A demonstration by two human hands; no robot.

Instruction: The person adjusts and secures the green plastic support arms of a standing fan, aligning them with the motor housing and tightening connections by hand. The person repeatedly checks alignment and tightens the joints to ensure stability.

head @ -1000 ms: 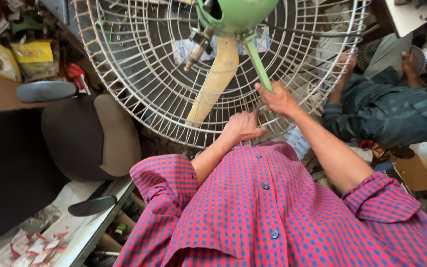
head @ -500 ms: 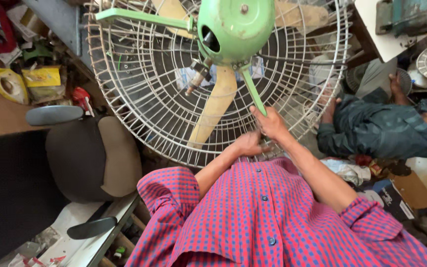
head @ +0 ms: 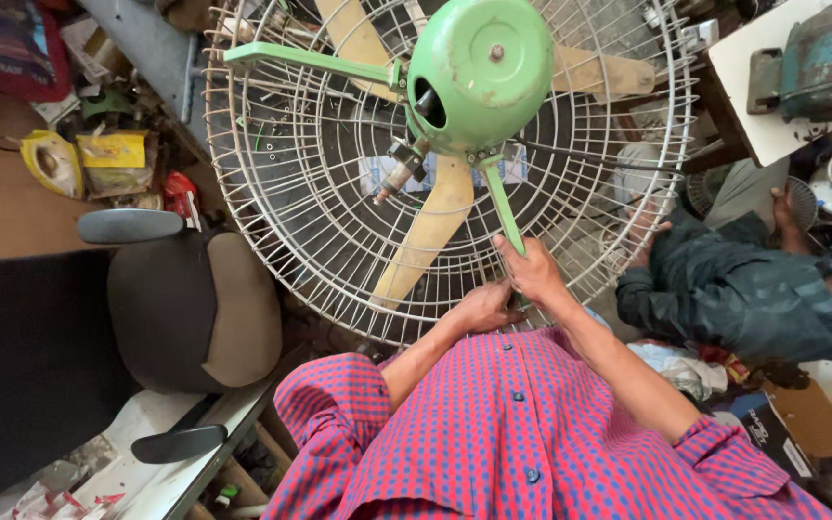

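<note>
the big wire fan guard (head: 300, 193) stood tilted in front of the person, filling the far middle of the view, with the green motor housing (head: 479, 72) at its hub and cream blades (head: 430, 236) behind the wires. one green strut (head: 503, 207) ran its long axis from the housing down toward the near rim, straight to the hands. the right hand (head: 534, 274) was at the strut's lower end, fingers curled together around it where it met the rim. the left hand (head: 488, 308) lay just beside and nearer, pressed on the rim wires; whether its fingers pinched anything i could not tell. both hands sat at the guard's near edge, right one slightly farther.
</note>
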